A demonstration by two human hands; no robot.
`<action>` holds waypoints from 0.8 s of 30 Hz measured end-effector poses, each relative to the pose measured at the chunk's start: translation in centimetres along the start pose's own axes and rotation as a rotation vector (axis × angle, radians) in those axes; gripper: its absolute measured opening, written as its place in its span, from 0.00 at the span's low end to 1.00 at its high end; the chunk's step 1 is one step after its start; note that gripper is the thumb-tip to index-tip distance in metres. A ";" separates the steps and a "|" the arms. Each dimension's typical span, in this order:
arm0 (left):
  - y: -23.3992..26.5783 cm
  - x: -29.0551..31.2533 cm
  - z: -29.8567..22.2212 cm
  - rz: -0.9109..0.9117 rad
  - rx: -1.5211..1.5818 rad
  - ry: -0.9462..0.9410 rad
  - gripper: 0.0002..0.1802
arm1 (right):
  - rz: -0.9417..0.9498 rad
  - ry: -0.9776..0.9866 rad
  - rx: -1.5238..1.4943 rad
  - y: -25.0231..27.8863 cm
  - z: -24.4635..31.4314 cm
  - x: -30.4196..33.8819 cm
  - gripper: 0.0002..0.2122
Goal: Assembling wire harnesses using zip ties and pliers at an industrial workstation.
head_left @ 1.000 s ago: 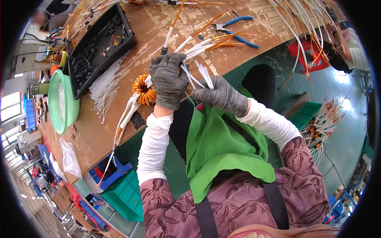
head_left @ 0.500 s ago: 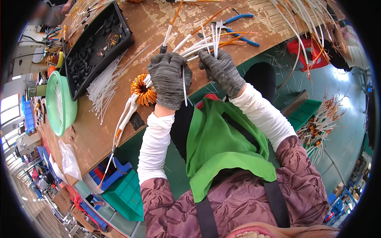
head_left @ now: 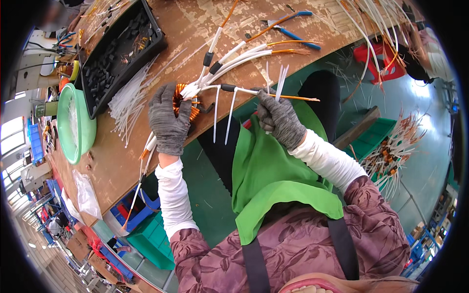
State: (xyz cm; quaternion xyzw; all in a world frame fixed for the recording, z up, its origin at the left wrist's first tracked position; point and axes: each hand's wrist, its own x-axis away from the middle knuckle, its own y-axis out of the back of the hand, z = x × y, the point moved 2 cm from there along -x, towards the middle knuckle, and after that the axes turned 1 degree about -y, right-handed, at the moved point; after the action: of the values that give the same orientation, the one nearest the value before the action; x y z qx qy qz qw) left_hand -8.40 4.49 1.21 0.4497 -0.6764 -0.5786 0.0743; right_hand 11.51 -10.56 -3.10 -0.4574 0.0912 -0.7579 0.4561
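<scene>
My left hand (head_left: 170, 119), in a grey glove, is closed around a ring-shaped coil (head_left: 194, 108) wound with copper wire. Several white-sleeved leads (head_left: 246, 57) fan out from the coil over the table, with bare copper ends and short black tubes on some. In my gloved right hand (head_left: 282, 119) are one lead, stretched toward me from the coil, and several loose white cable ties (head_left: 281, 80). Two more cable ties (head_left: 230, 117) hang from that lead, beside its black tube (head_left: 227, 88). Gloved fingers hide part of the coil and the lead.
Blue-handled pliers (head_left: 299, 36) lie beyond the leads. At left are a black tray (head_left: 159, 46) of black tube pieces, a pile of white cable ties (head_left: 128, 105) and a green basin (head_left: 88, 129). A green crate (head_left: 378, 134) with finished-looking coils stands low at right.
My left hand has moved left and down onto the coil. My right hand has moved toward me and right, drawing one lead out straight with the cable ties still in its grip.
</scene>
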 end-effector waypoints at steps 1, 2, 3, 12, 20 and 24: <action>-0.2 -0.2 -0.3 0.022 0.010 0.035 0.23 | 0.004 -0.004 -0.031 0.0 -0.1 0.2 0.09; -0.3 -0.3 -0.5 0.022 0.015 0.034 0.23 | 0.009 -0.006 -0.061 0.0 -0.1 0.4 0.09; -0.5 -0.4 -0.6 0.030 0.025 0.042 0.23 | 0.006 -0.001 -0.058 0.2 0.4 0.7 0.09; -0.7 0.2 -0.1 0.011 0.026 0.025 0.24 | 0.195 0.757 1.061 -5.2 9.7 -2.4 0.13; -0.3 -0.6 -0.8 0.059 0.024 0.135 0.22 | 0.115 0.791 1.555 -4.1 2.3 -2.7 0.08; -0.5 -0.4 -0.6 0.047 0.023 0.120 0.22 | 0.135 0.700 1.245 -4.1 1.8 -2.3 0.09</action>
State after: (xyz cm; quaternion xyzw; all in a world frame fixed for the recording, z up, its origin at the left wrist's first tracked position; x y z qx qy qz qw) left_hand -7.57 4.40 1.14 0.4682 -0.6879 -0.5408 0.1232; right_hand 10.84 -5.90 -1.21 0.1645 -0.1890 -0.7416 0.6223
